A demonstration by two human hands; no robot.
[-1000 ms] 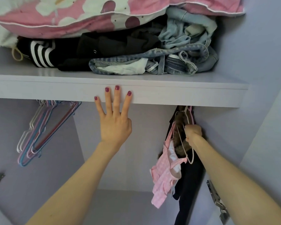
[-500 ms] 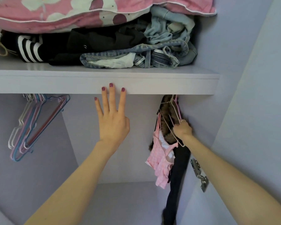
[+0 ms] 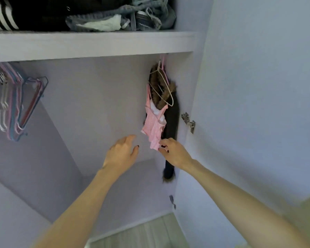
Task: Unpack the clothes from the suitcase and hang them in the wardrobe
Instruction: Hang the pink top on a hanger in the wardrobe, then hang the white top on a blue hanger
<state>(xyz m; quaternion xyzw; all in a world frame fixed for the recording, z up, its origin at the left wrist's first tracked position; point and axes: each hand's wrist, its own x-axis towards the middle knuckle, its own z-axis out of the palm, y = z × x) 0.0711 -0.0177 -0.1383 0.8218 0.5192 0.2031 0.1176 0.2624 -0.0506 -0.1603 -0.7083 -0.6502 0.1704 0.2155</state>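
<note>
Nearest the camera, two bare forearms are reaching up and forward into the open wardrobe [image 3: 100, 104], with a strip of pale wooden floor [image 3: 150, 231] showing below between them. The left hand [image 3: 121, 153] is hanging in the free space at the middle of the compartment, palm turned away, fingers loosely relaxed and gripping nothing, touching neither wall nor clothing. The right hand [image 3: 174, 153] is sitting just beside it, its thumb and forefinger closing on the bottom hem of the pink top [image 3: 154, 126], though blur is making the exact contact hard to read. That top is dangling by thin straps from a pale wire hanger [image 3: 164, 90] at the right end of the compartment, close against the side wall, with a dark fur-trimmed coat [image 3: 170, 122] hanging directly behind it and reaching lower. A metal hinge [image 3: 188, 120] is sitting on the edge of the open door [image 3: 258, 104] just right of the coat. Wide open room is lying between these clothes and a bunch of bare coloured hangers [image 3: 18, 104] crowding the far left. Above, the shelf [image 3: 89, 45] is running across, its front edge overhanging, and folded dark clothes and jeans [image 3: 125, 17] are lying piled on it.
</note>
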